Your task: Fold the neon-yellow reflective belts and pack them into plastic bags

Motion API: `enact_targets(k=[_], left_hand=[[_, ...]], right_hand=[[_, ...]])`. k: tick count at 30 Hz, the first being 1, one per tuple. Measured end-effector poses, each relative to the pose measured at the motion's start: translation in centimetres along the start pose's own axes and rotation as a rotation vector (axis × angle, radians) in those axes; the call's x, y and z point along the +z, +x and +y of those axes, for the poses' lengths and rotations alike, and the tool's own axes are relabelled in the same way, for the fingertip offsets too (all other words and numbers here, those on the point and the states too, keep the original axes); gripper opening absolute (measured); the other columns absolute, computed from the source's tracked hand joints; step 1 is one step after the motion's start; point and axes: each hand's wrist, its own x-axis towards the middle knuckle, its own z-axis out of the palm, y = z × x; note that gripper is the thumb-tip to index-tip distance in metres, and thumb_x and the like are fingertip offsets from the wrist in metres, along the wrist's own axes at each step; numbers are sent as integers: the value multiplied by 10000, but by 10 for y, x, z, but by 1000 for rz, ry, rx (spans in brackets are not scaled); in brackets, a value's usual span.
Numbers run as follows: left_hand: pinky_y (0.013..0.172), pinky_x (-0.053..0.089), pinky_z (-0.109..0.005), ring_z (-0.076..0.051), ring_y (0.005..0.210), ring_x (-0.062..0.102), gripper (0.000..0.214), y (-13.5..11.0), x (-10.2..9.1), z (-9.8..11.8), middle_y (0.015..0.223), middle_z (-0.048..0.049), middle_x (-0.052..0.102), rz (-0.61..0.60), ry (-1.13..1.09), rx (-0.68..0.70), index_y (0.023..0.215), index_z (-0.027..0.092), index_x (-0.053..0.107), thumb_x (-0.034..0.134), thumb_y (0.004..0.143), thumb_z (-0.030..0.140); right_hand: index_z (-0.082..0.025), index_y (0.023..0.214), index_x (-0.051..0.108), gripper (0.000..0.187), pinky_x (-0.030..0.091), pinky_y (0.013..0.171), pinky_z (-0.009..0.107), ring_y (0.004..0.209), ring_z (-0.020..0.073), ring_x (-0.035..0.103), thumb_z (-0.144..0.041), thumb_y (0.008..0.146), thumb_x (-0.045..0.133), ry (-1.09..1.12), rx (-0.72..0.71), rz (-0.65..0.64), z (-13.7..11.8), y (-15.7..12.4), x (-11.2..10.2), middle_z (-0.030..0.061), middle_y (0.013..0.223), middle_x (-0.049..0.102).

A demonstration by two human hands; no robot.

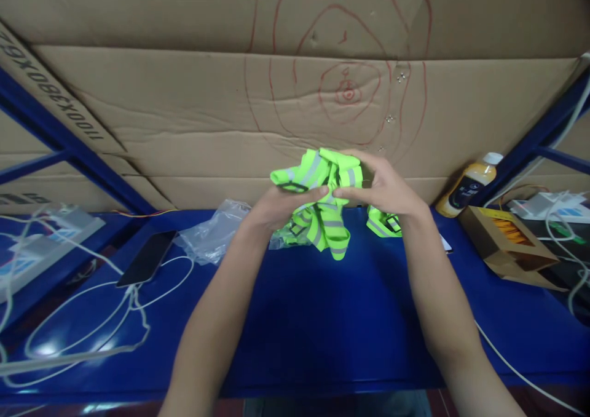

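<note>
A bunched set of neon-green reflective straps [334, 226] with grey stripes and a black buckle is held up above the blue shelf. My left hand [283, 205] grips its left side, thumb pressed on the front. My right hand [385, 186] holds the right side, its thumb pointing inward close to the left thumb. The fingers behind the bundle are mostly hidden. Under my right wrist lies a second green strap bundle [383, 223] with a black buckle. More green material in clear plastic [281, 240] shows below my left hand, partly covered.
Crumpled clear plastic bags [214, 232] lie left of my hands. A black phone [146, 258] and looped white cables [87, 294] are at left. To the right stand a juice bottle [468, 186] and an opened cardboard box [511, 245]. A cardboard wall [184, 109] closes off the back.
</note>
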Motion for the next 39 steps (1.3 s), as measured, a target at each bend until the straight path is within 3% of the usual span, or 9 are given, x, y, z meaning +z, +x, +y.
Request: enact_targets(k=[4,9,12,15,23,26,30,34,39], left_hand=[[886,690,-402,-325,1062,810,563,5,11,-1,1186,-114,833,146,-172,-7,1154,182,810,1010,714,471],[1007,668,-473,-378,1253,752,650,5,11,16,1212,-124,818,47,-321,-71,1214,212,777,838,818,725],[985,676,-523,-402,1230,757,790,2,12,26,1125,-162,817,71,-381,-105,1196,190,762,639,857,893],[977,681,-495,-362,1166,785,591,-1,15,29,1089,-130,824,132,-350,-85,1182,197,749,739,903,718],[1038,654,-478,-335,1161,791,395,-3,14,26,1148,-115,839,193,-306,81,1072,157,751,943,733,219],[1032,657,-499,-349,1124,803,451,-2,12,26,1069,-106,848,221,-262,93,1026,153,749,979,638,150],[1068,647,-467,-331,1174,792,552,1,14,20,1148,-99,838,142,-227,182,1079,175,738,1018,603,169],[1096,640,-433,-312,1228,774,626,2,18,12,1218,-82,824,111,-178,300,1131,197,721,1054,603,243],[1005,687,-499,-354,1129,810,555,2,25,8,1121,-103,839,116,-149,299,1134,191,721,1015,720,418]], right_hand=[[-208,1230,769,611,630,987,439,1051,293,781,-560,765,950,-26,-30,178,7,3,10,71,1148,825],[-241,1329,759,453,615,1053,446,1186,304,783,-417,918,832,-302,-214,387,24,3,20,91,1310,817],[-267,1358,745,369,596,1085,470,1249,293,757,-227,1006,639,-450,-416,375,31,4,25,96,1349,801],[-273,1388,708,460,557,1135,521,1339,304,691,-133,969,580,-463,-470,278,28,7,27,113,1418,760],[-297,1458,607,609,372,1310,586,1583,345,479,-273,874,778,-285,-248,-38,-13,-1,6,136,1685,529],[-322,1463,615,648,380,1323,542,1604,334,458,-426,870,857,-104,-169,78,-10,-2,2,93,1714,489],[-302,1438,637,787,503,1243,513,1460,325,608,-469,746,973,200,77,224,7,1,16,74,1555,647],[-291,1222,729,552,630,1085,475,1196,282,753,-495,762,957,547,266,249,14,4,39,38,1302,789],[-294,1165,719,504,691,848,402,884,214,757,-568,792,919,507,321,310,11,4,47,0,1050,798]])
